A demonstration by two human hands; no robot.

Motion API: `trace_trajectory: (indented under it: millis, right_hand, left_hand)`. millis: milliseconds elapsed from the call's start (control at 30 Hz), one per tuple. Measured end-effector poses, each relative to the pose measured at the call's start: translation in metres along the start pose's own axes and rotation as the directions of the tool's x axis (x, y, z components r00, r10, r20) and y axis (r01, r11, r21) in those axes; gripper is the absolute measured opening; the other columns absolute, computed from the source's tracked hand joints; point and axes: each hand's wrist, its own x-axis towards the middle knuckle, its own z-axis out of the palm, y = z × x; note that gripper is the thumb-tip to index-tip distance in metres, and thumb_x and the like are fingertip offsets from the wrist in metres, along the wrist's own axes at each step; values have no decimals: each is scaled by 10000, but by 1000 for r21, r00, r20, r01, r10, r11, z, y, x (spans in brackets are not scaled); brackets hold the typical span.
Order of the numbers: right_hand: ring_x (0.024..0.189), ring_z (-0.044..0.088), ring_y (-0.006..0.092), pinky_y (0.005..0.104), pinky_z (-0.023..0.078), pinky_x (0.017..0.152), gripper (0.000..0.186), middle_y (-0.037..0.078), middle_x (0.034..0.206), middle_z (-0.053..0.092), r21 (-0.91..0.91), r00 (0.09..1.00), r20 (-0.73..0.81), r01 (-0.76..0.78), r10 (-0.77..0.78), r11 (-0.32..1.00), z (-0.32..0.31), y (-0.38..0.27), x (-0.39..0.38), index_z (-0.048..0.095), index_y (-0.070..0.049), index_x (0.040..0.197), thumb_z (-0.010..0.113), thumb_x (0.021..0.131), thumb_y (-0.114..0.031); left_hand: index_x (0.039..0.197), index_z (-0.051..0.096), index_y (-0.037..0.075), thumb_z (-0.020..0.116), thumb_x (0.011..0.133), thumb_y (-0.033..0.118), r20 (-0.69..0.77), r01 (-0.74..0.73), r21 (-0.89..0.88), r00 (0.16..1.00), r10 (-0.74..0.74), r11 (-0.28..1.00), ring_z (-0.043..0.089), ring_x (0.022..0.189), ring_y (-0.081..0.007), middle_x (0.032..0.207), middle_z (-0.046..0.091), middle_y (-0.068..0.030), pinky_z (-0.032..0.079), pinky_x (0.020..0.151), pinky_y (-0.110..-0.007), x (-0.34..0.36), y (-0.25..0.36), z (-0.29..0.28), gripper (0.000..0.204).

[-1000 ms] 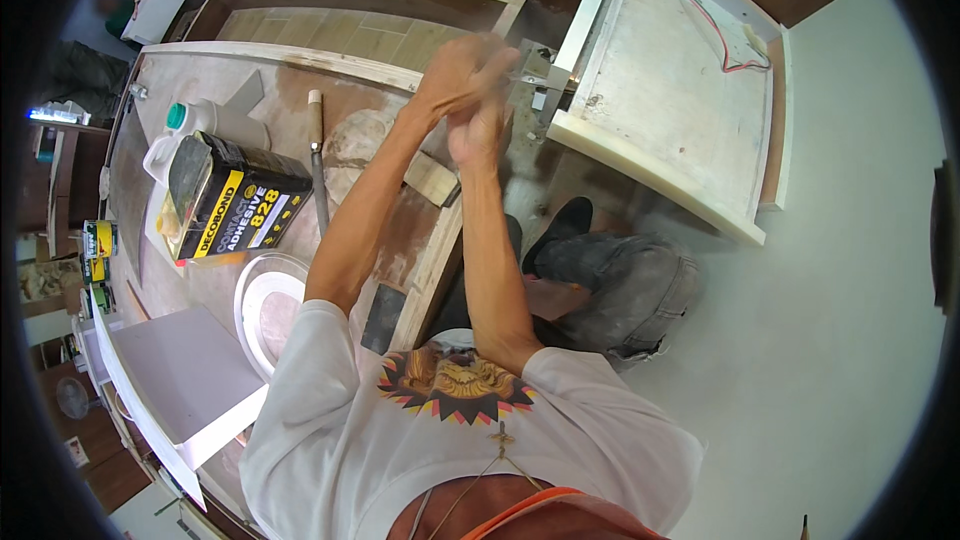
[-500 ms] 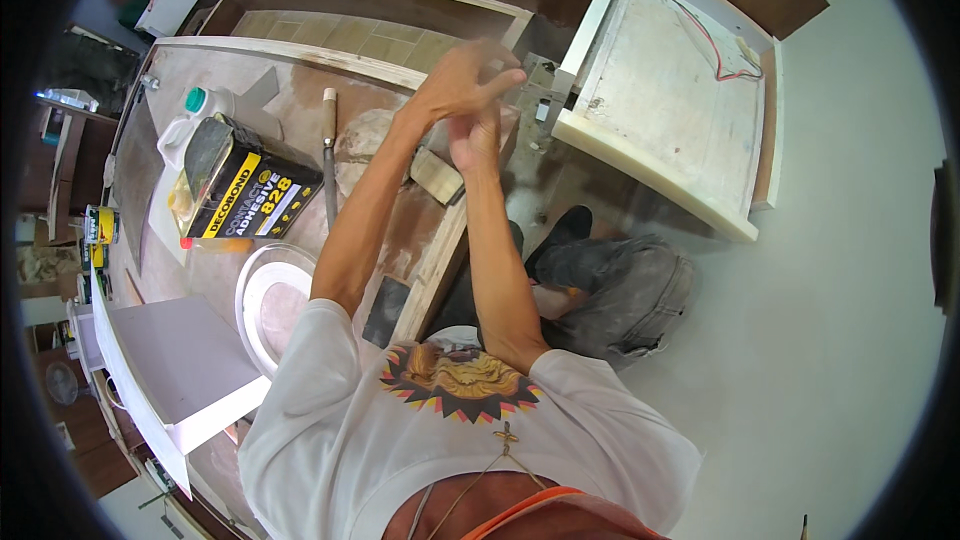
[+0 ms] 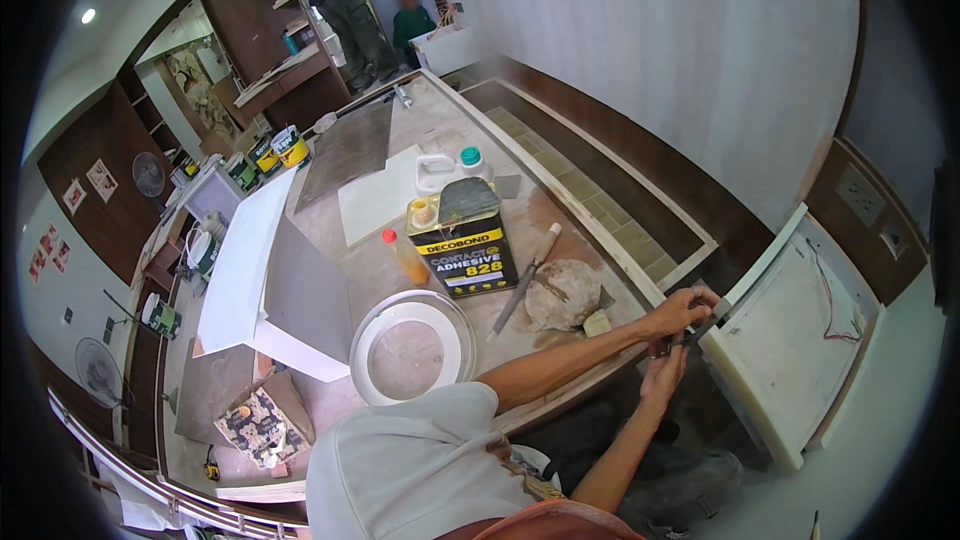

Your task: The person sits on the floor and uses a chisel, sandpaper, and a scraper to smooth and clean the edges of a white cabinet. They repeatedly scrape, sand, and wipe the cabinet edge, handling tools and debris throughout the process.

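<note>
My left hand [image 3: 683, 313] is at the near left corner of a white open-fronted box frame [image 3: 790, 340], its fingers curled round a small greyish piece too small to name. Just below it, my right hand [image 3: 662, 372] has its fingers closed together, close to a dark sliver between the two hands. What it holds, if anything, cannot be made out. A red and dark wire [image 3: 828, 300] lies inside the box. Left of my hands, on the worktable, are a pale sanding-block-like piece [image 3: 597, 324] and a round, dusty, stone-coloured lump [image 3: 562, 295].
A black and yellow adhesive can [image 3: 462, 250], a white jug [image 3: 436, 172], an orange bottle [image 3: 408, 260], a long-handled tool [image 3: 527, 278] and a clear-rimmed white ring [image 3: 440, 315] stand or lie on the table. A white angled panel [image 3: 290, 290] is at left. Two other people are at the back.
The view has swung left and up, bringing more of the room in. Both hands have moved to the box's corner, from raised and crossed to close together there.
</note>
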Motion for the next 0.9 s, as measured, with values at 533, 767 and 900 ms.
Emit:
trace_trajectory:
  millis: [533,767,900]
  right_hand:
    - [937,615,157,314,530,830,286,32,1153,624,-225,986,-164,-29,-8,974,-77,4,-15,591,-94,1277,596,1048,-265]
    - [954,650,179,331,545,775,329,52,1152,664,-222,980,-199,-72,27,972,-71,22,-13,618,-87,1279,677,1000,-252]
    - [956,636,170,338,558,815,244,35,1100,655,-278,986,-169,-61,14,959,-57,18,-15,620,-67,1231,609,1037,-215]
  left_hand:
    - [1163,619,40,727,968,295,-362,-17,-448,918,-164,894,568,831,-88,941,635,-21,474,753,-250,7,-52,63,339]
    - [1281,632,36,651,934,194,-354,21,-269,927,-119,963,594,1080,-213,1169,661,-68,518,926,-369,16,-82,38,382]
    - [1095,644,86,669,988,173,-331,-38,-460,934,-132,887,614,903,-133,990,672,-34,513,812,-311,4,-71,32,140]
